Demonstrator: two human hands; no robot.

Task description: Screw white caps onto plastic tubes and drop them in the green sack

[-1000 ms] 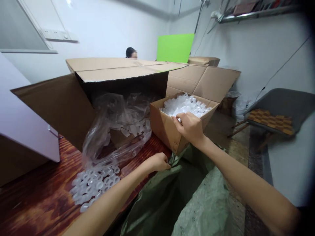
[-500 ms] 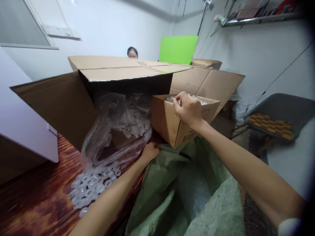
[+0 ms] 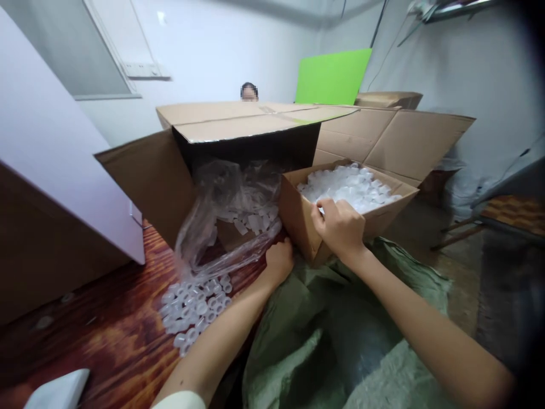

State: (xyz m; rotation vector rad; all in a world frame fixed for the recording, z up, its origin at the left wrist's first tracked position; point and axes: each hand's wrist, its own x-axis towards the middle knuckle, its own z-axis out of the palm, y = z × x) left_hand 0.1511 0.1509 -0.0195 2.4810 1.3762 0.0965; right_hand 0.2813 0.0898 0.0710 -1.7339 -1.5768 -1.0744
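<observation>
My right hand (image 3: 339, 227) grips the near rim of a small cardboard box (image 3: 298, 221) full of white plastic caps (image 3: 351, 184). The box juts past the wooden table's edge, above a green woven sack (image 3: 323, 329). My left hand (image 3: 279, 260) is closed against the box's lower front corner, where the sack's edge meets the table. What its fingers hold is hidden. To the left, a clear plastic bag (image 3: 230, 216) spills out of a large cardboard box (image 3: 170, 176) lying on its side. A heap of clear caps (image 3: 191, 307) lies on the table in front of it.
The table (image 3: 97, 335) is dark red-brown wood. A white cabinet panel (image 3: 55, 165) stands at the left. More cardboard boxes (image 3: 395, 136) and a green board (image 3: 332, 76) are behind. Another person's head shows beyond the large box. A chair with a wooden-bead cushion (image 3: 515, 210) is at the right.
The small box has tipped back down, so its white caps show again. My left hand has moved up to the box's lower corner. The view has shifted right.
</observation>
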